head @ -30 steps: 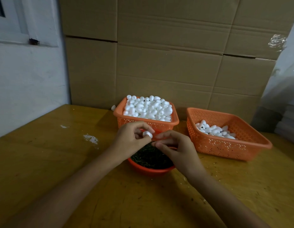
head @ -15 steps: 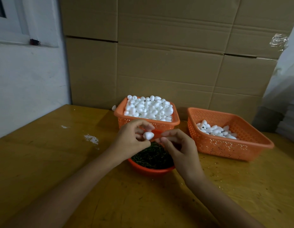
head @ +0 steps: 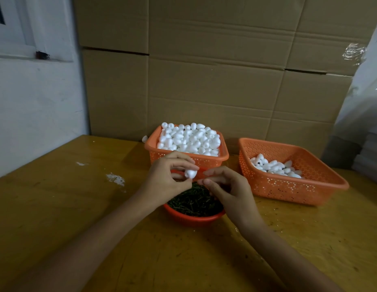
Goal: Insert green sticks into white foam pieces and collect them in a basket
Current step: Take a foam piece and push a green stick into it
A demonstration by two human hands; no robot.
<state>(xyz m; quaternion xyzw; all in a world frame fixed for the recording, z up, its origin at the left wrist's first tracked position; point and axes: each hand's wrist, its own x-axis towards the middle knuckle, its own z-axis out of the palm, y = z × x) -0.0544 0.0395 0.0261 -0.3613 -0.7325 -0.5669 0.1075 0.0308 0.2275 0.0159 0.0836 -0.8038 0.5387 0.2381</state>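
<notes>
1. the left hand (head: pixel 168 178) is held above the table, thumb and fingertips pinching one white foam piece (head: pixel 190 173), with the other fingers curled round behind it.
2. the right hand (head: pixel 227 190) is close up to it, fingers curled, thumb and forefinger tips drawn together just beside the foam piece. from here i cannot tell whether there is a stick between them; anything that thin is lost in the dim light.
3. both hands hover over a round red bowl (head: pixel 193 218) that sits on the table (head: pixel 56 197) nearest the person, heaped with dark green sticks (head: pixel 193 201).
4. just behind the bowl stands an orange perforated basket (head: pixel 150 142), piled above its rim with loose foam pieces (head: pixel 189 140).
5. one stray foam piece (head: pixel 144 138) lies on the table by that basket's far left corner.
6. to the right, a little apart, a second orange basket (head: pixel 288 188) holds a small heap of foam pieces (head: pixel 274 167) gathered towards its left side; much of its floor is bare. whether those carry sticks is too small to make out.
7. white smears (head: pixel 115 179) mark the yellow-brown tabletop left of the hands.
8. stacked cardboard boxes (head: pixel 204 81) stand behind the baskets, with a white wall (head: pixel 35 112) to the left.
</notes>
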